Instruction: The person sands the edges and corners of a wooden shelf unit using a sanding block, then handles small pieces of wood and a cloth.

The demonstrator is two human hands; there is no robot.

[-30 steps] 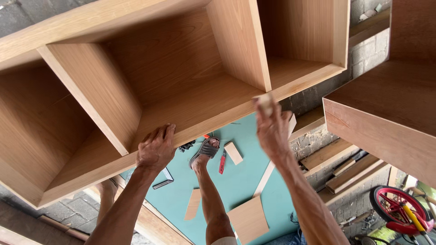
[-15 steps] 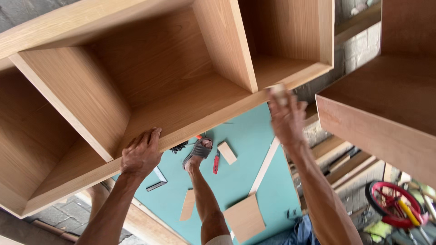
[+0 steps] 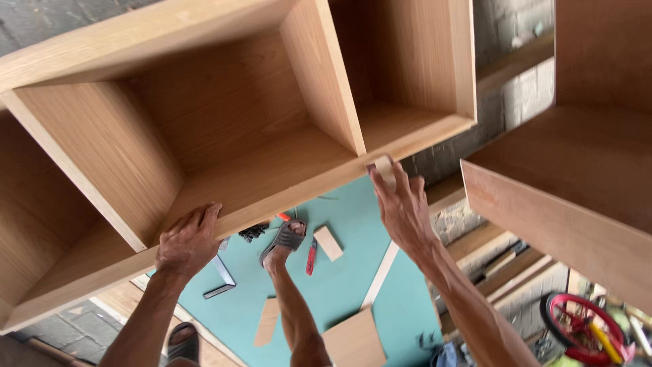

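Observation:
A wooden shelf unit (image 3: pixel 238 129) with open compartments fills the upper left, its front edge running diagonally. My left hand (image 3: pixel 187 241) rests flat on that front edge, fingers gripping over it. My right hand (image 3: pixel 401 204) presses a small pale sanding block (image 3: pixel 385 168) against the front edge just below a vertical divider (image 3: pixel 322 75). My leg and sandalled foot (image 3: pixel 284 239) show between the arms.
A second wooden cabinet (image 3: pixel 577 163) stands at the right. Below lies a teal sheet (image 3: pixel 353 231) with wood offcuts (image 3: pixel 353 340), a red utility knife (image 3: pixel 311 248) and a metal square (image 3: pixel 221 278). Stacked boards (image 3: pixel 506 261) and a red wheel (image 3: pixel 577 323) sit lower right.
My right hand slid the block leftward along the front edge from the right compartment back toward the divider. My left hand kept its hold; the view shifted left.

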